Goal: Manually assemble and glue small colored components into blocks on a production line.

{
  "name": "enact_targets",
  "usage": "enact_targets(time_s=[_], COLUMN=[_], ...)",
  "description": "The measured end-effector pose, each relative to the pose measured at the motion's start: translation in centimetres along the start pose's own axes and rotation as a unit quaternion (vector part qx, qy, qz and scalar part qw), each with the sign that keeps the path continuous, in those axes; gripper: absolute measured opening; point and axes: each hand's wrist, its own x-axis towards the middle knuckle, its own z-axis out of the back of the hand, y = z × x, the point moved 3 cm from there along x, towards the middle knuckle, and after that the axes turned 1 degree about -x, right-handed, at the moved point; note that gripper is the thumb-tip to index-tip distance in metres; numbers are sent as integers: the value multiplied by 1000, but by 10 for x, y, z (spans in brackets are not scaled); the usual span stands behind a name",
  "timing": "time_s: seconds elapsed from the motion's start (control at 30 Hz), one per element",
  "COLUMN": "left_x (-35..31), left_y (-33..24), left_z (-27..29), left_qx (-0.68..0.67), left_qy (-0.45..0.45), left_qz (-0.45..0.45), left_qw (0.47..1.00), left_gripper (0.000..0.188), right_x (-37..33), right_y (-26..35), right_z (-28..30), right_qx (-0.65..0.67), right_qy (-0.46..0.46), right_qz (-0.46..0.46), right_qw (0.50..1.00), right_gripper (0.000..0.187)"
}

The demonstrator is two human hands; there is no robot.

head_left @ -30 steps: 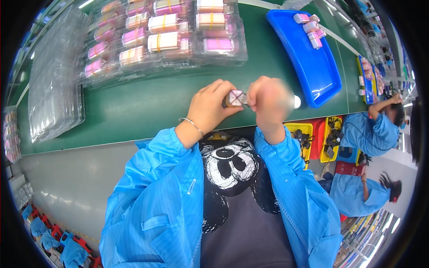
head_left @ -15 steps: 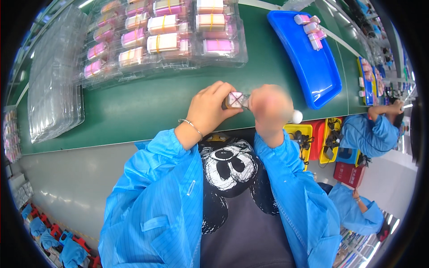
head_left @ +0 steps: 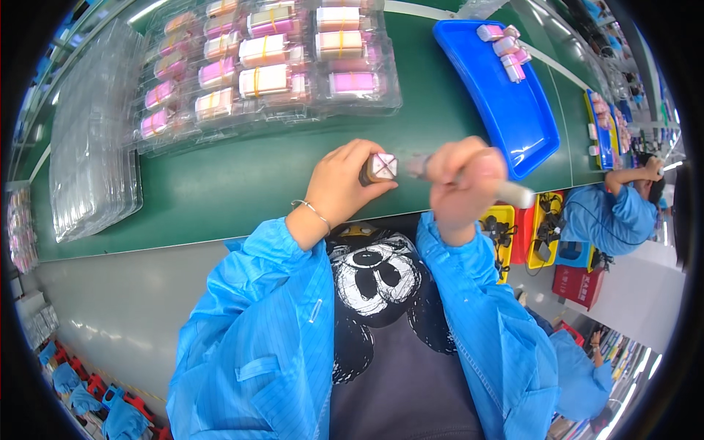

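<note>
My left hand (head_left: 339, 183) is closed round a small block (head_left: 384, 167), its white end face turned up and marked with a dark X. The block is held over the green table near its front edge. My right hand (head_left: 466, 180), smeared by motion, is closed on a stick-like tool. The tool's thick white end (head_left: 515, 194) sticks out on the right of the fist. Its blurred other end (head_left: 418, 166) points toward the block, with a gap between them. What kind of tool it is cannot be made out.
Clear plastic trays (head_left: 308, 110) with pink and cream banded blocks lie at the back left. Farther left is a stack of clear trays (head_left: 95, 139). A blue tray (head_left: 524, 143) with several pink-white blocks lies right. Yellow bins (head_left: 500, 220) stand below the table; co-workers (head_left: 609, 220) work beyond.
My right hand has moved right, away from the block, and the tool has come off it. The left hand still holds the block in about the same place.
</note>
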Motion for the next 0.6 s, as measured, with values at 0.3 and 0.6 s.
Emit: enact_targets(time_s=[0.3, 0.6], left_x=[-13, 28], left_y=[-3, -56], left_z=[13, 75], left_qx=[-377, -544], left_qy=[43, -3], left_qz=[66, 174], left_qw=[923, 821], left_gripper=[60, 80], right_x=[17, 19], right_y=[7, -16], right_z=[62, 50], right_qx=[-218, -601], right_qy=[-45, 135], right_qz=[-262, -155], right_qw=[939, 773], right_gripper=[19, 23])
